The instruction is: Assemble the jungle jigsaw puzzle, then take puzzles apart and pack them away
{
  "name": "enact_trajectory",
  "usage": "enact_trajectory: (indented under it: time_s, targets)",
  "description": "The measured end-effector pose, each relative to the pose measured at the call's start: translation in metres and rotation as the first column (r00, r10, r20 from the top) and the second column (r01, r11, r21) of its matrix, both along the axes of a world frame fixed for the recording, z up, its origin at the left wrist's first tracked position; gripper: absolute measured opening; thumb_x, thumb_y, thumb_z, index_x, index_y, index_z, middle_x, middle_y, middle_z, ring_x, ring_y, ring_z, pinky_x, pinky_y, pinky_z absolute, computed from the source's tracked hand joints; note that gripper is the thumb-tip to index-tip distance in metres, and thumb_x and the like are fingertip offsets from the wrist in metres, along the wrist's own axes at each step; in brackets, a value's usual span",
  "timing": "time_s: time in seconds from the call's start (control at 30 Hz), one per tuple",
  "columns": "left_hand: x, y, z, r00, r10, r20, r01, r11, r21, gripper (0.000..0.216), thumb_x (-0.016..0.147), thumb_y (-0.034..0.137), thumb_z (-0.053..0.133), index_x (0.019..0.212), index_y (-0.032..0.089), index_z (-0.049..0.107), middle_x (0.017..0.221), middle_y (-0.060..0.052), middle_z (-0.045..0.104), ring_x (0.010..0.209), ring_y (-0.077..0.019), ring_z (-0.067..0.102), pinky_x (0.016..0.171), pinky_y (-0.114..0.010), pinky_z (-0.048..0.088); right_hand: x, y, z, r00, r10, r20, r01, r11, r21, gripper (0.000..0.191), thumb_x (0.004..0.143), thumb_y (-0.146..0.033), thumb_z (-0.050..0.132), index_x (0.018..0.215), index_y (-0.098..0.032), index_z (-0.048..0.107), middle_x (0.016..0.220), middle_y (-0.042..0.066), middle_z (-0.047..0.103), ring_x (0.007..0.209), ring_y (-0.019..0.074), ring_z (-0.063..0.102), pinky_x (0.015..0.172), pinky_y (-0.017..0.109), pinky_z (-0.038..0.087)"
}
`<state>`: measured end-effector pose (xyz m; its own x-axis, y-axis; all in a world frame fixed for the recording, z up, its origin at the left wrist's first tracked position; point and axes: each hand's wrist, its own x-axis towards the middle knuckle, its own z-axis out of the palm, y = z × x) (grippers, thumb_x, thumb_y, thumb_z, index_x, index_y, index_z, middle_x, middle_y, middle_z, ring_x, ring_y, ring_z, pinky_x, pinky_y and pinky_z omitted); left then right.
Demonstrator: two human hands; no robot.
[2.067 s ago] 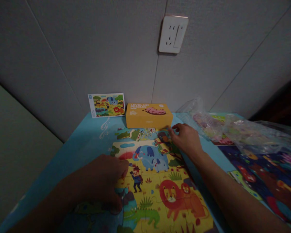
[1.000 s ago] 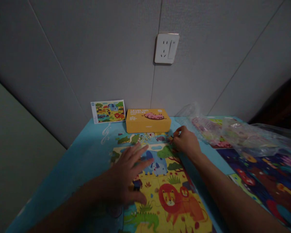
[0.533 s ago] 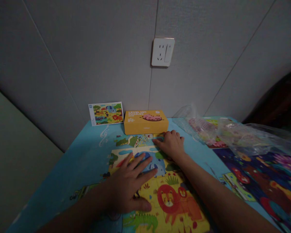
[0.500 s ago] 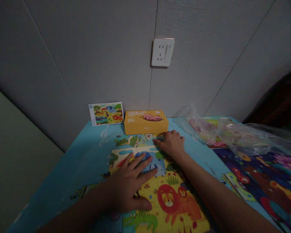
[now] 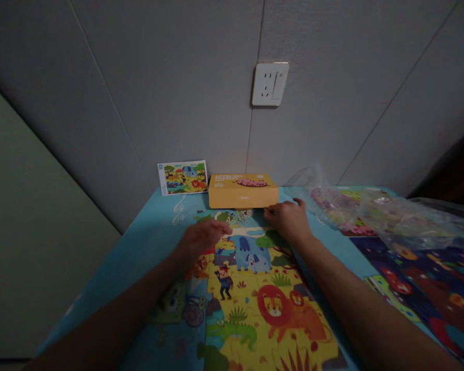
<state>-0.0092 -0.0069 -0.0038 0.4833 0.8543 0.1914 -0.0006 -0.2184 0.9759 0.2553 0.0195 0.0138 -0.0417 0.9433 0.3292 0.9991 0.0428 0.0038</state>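
A jigsaw puzzle [image 5: 251, 304] of joined pieces lies in front of me, with lions, a crocodile, elephants and a uniformed figure on it. Over its upper left part is my left hand [image 5: 203, 239], open and holding nothing, its fingers stretched to the right and close together. My right hand [image 5: 290, 220] is beyond the puzzle's far edge, at the lower right corner of a yellow puzzle box [image 5: 243, 197]. Its thumb and forefinger are closed by the box's bottom edge; whether they hold something is hidden.
A picture card [image 5: 183, 178] with the same animal scene leans on the wall left of the box. Clear plastic bags [image 5: 390, 211] lie at the right, over a dark colourful picture [image 5: 421, 288]. The blue printed tablecloth [image 5: 139, 242] reaches the wall, which has a socket [image 5: 269, 84].
My left hand has lifted off the puzzle and drawn its spread fingers together, uncovering the uniformed figure. My right hand's fingers have closed near the box. The view has shifted slightly left.
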Motion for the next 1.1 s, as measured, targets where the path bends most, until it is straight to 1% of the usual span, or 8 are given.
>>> enact_trajectory:
  time_s: [0.1, 0.27, 0.43, 0.5, 0.57, 0.7, 0.87, 1.1]
  targets:
    - [-0.006, 0.005, 0.004, 0.971, 0.137, 0.195, -0.077, 0.954, -0.29, 0.036, 0.081, 0.041, 0.07, 0.105, 0.016, 0.063, 0.097, -0.008, 0.074, 0.094, -0.0231, 0.071, 0.089, -0.037, 0.054, 0.002, -0.003, 0.005, 0.993, 0.118, 0.005, -0.118, 0.987, 0.112, 0.033, 0.091, -0.023, 0.045, 0.077, -0.017, 0.074, 0.081, 0.01, 0.075, 0.081, 0.0224, 0.063, 0.092, 0.042, 0.029]
    - [-0.006, 0.002, 0.013, 0.981, 0.108, 0.163, 0.002, 0.829, -0.559, 0.051, 0.083, 0.047, 0.068, 0.121, 0.017, 0.052, 0.108, -0.015, 0.072, 0.089, -0.0245, 0.074, 0.079, -0.033, 0.057, -0.031, -0.03, 0.011, 0.868, 0.496, -0.008, -0.482, 0.848, 0.218, 0.037, 0.095, -0.028, 0.044, 0.069, -0.018, 0.068, 0.071, 0.008, 0.069, 0.075, 0.021, 0.059, 0.073, 0.035, 0.037]
    - [-0.006, 0.001, 0.004, 1.0, -0.002, 0.011, 0.007, 0.851, -0.525, 0.055, 0.072, 0.043, 0.078, 0.116, 0.016, 0.058, 0.088, -0.005, 0.072, 0.069, -0.0166, 0.071, 0.069, -0.031, 0.058, -0.069, -0.055, 0.001, 0.536, 0.835, -0.124, -0.821, 0.549, 0.153, 0.032, 0.098, -0.03, 0.046, 0.079, -0.019, 0.069, 0.075, 0.005, 0.068, 0.073, 0.0174, 0.061, 0.069, 0.03, 0.045]
    - [-0.006, 0.001, 0.001, 0.997, -0.051, -0.052, 0.022, 0.892, -0.451, 0.05, 0.065, 0.034, 0.083, 0.106, 0.013, 0.064, 0.082, -0.003, 0.07, 0.07, -0.0159, 0.07, 0.067, -0.028, 0.056, -0.07, -0.057, -0.004, 0.458, 0.857, -0.237, -0.854, 0.498, 0.148, 0.028, 0.098, -0.031, 0.048, 0.087, -0.019, 0.07, 0.081, 0.005, 0.069, 0.079, 0.0164, 0.063, 0.073, 0.029, 0.048]
    - [-0.006, 0.001, 0.002, 0.993, -0.071, -0.091, 0.028, 0.915, -0.403, 0.042, 0.062, 0.029, 0.082, 0.097, 0.013, 0.066, 0.076, -0.002, 0.07, 0.065, -0.0149, 0.068, 0.064, -0.027, 0.056, -0.066, -0.055, -0.006, 0.455, 0.821, -0.346, -0.831, 0.531, 0.168, 0.026, 0.099, -0.028, 0.046, 0.091, -0.019, 0.069, 0.086, 0.005, 0.07, 0.083, 0.016, 0.064, 0.077, 0.028, 0.049]
    - [-0.009, 0.001, 0.007, 0.984, -0.116, -0.134, 0.058, 0.926, -0.373, 0.028, 0.07, 0.031, 0.075, 0.089, 0.013, 0.065, 0.067, -0.001, 0.068, 0.059, -0.016, 0.068, 0.061, -0.029, 0.055, -0.055, -0.047, -0.007, 0.579, 0.68, -0.451, -0.692, 0.702, 0.169, 0.022, 0.094, -0.023, 0.046, 0.09, -0.018, 0.068, 0.087, 0.006, 0.07, 0.084, 0.0178, 0.063, 0.077, 0.029, 0.049]
    - [-0.008, -0.002, 0.007, 0.974, -0.129, -0.187, 0.066, 0.947, -0.313, 0.04, 0.073, 0.034, 0.073, 0.108, 0.016, 0.064, 0.082, -0.002, 0.068, 0.06, -0.0139, 0.066, 0.054, -0.025, 0.052, -0.05, -0.037, -0.013, 0.695, 0.444, -0.565, -0.444, 0.884, 0.148, 0.032, 0.086, -0.018, 0.049, 0.115, -0.016, 0.063, 0.112, 0.009, 0.071, 0.101, 0.0202, 0.066, 0.09, 0.033, 0.049]
    - [0.009, -0.013, 0.004, 0.925, 0.086, -0.37, -0.145, 0.98, -0.135, 0.014, 0.073, 0.026, 0.069, 0.082, 0.015, 0.068, 0.071, 0.0, 0.065, 0.06, -0.0109, 0.061, 0.055, -0.021, 0.046, -0.037, -0.021, -0.024, 0.835, 0.2, -0.513, -0.22, 0.975, 0.023, 0.05, 0.085, -0.02, 0.051, 0.133, -0.006, 0.05, 0.129, 0.02, 0.061, 0.12, 0.0285, 0.058, 0.102, 0.042, 0.044]
